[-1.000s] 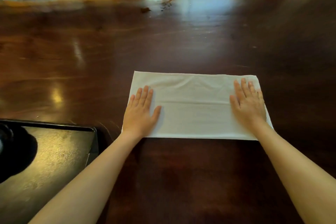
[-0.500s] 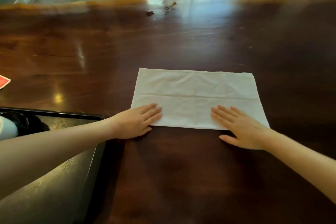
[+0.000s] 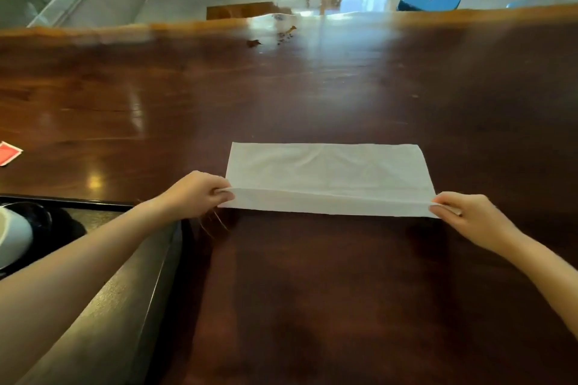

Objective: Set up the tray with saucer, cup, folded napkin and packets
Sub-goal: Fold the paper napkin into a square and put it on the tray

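Centrally, white napkin (image 3: 328, 176) lies on glossy dark wood tabletop (image 3: 312, 97); wide bare surface beyond and right of it. Tray (image 3: 131, 275) rim just left of left hand (image 3: 195, 194). Left hand pinches napkin's near-left corner; right hand (image 3: 466, 217) pinches near-right corner, near edge lifted into a fold. Cup (image 3: 14, 239), white, on dark saucer (image 3: 40, 216) in tray. Red packet (image 3: 8, 152) far left.

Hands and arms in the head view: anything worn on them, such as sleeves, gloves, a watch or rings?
Nothing worn shows. The left hand and right hand are bare, with no gloves, and no rings can be made out. Both forearms are uncovered as far as the frame edge: no sleeve, watch or band in view. The nails look short and plain, though the picture is too soft to be sure.
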Demonstrator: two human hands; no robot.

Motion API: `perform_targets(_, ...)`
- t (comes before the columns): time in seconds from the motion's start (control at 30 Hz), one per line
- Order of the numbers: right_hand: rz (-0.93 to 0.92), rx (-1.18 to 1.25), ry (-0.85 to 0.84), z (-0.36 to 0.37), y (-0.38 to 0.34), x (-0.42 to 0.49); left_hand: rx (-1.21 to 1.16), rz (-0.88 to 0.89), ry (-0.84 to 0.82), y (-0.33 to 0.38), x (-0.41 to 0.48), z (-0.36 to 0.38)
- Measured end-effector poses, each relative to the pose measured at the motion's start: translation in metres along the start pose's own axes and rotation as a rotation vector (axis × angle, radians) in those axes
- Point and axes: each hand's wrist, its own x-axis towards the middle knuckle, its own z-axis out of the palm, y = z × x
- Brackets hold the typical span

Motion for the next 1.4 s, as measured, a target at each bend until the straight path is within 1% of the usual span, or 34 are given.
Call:
perform_targets(0.07,0.088,0.174,-0.081,-0.021,0.001,0.011,-0.221,-0.091,-0.102,-0.003,0.004,-0.019)
perform_targets(0.13,0.182,0.312,-0.078,-0.034,0.002,0.025,-0.443,-0.183,-0.122,-0.008,0.006,-0.029)
perform_targets(0.2,0.255,0.441,-0.026,-0.035,0.003,0.041,-0.649,-0.257,-0.049,-0.010,0.012,-0.027)
perform_targets(0.27,0.297,0.509,0.069,-0.025,0.001,0.059,-0.692,-0.316,0.104,-0.007,0.029,-0.015)
perform_targets(0.3,0.316,0.513,0.137,-0.018,-0.002,0.068,-0.660,-0.347,0.194,-0.005,0.039,-0.008)
perform_targets(0.37,0.352,0.437,0.295,-0.001,-0.008,0.083,-0.527,-0.394,0.363,0.002,0.059,0.007)
perform_targets(0.43,0.377,0.299,0.411,0.014,-0.012,0.096,-0.410,-0.442,0.454,0.007,0.074,0.020)
perform_targets(0.47,0.390,0.225,0.441,0.021,-0.013,0.102,-0.347,-0.473,0.474,0.008,0.080,0.026)
perform_targets(0.53,0.408,0.077,0.471,0.032,-0.012,0.109,-0.145,-0.514,0.504,0.007,0.088,0.037)
perform_targets(0.57,0.410,-0.002,0.486,0.038,-0.010,0.112,-0.039,-0.510,0.523,0.007,0.091,0.042)
perform_targets(0.63,0.392,-0.141,0.522,0.050,-0.009,0.112,0.103,-0.455,0.576,0.010,0.093,0.052)
perform_targets(0.73,0.381,-0.246,0.552,0.062,-0.010,0.107,0.186,-0.435,0.602,0.016,0.090,0.057)
perform_targets(0.8,0.416,-0.299,0.587,0.056,-0.011,0.109,0.174,-0.510,0.623,0.015,0.089,0.052)
perform_targets(0.83,0.388,-0.316,0.624,0.052,-0.018,0.114,0.179,-0.550,0.656,0.016,0.089,0.048)
perform_targets(0.87,0.286,-0.296,0.650,0.050,-0.032,0.120,0.196,-0.561,0.707,0.023,0.091,0.047)
perform_targets(0.9,0.128,-0.246,0.623,0.053,-0.050,0.128,0.201,-0.510,0.778,0.035,0.094,0.048)
perform_targets(0.93,-0.049,-0.197,0.516,0.061,-0.072,0.136,0.176,-0.407,0.813,0.053,0.099,0.051)
perform_targets(0.97,-0.196,-0.205,0.340,0.077,-0.094,0.140,0.136,-0.293,0.762,0.071,0.104,0.060)
perform_targets(1.0,-0.284,-0.265,0.155,0.096,-0.113,0.139,0.116,-0.225,0.640,0.087,0.108,0.072)
perform_targets(1.03,-0.325,-0.330,0.031,0.116,-0.123,0.139,0.123,-0.221,0.530,0.099,0.112,0.084)
perform_targets(1.07,-0.327,-0.382,-0.032,0.132,-0.129,0.138,0.153,-0.266,0.454,0.101,0.115,0.095)
perform_targets(1.13,-0.295,-0.416,-0.025,0.147,-0.129,0.136,0.203,-0.352,0.373,0.089,0.116,0.104)
perform_targets(1.17,-0.285,-0.414,-0.008,0.148,-0.127,0.136,0.213,-0.357,0.357,0.081,0.115,0.106)
perform_targets(1.27,-0.258,-0.382,0.020,0.140,-0.115,0.132,0.212,-0.318,0.344,0.063,0.112,0.103)
perform_targets(1.4,-0.125,-0.392,0.028,0.116,-0.072,0.117,0.191,-0.352,0.355,0.030,0.101,0.093)
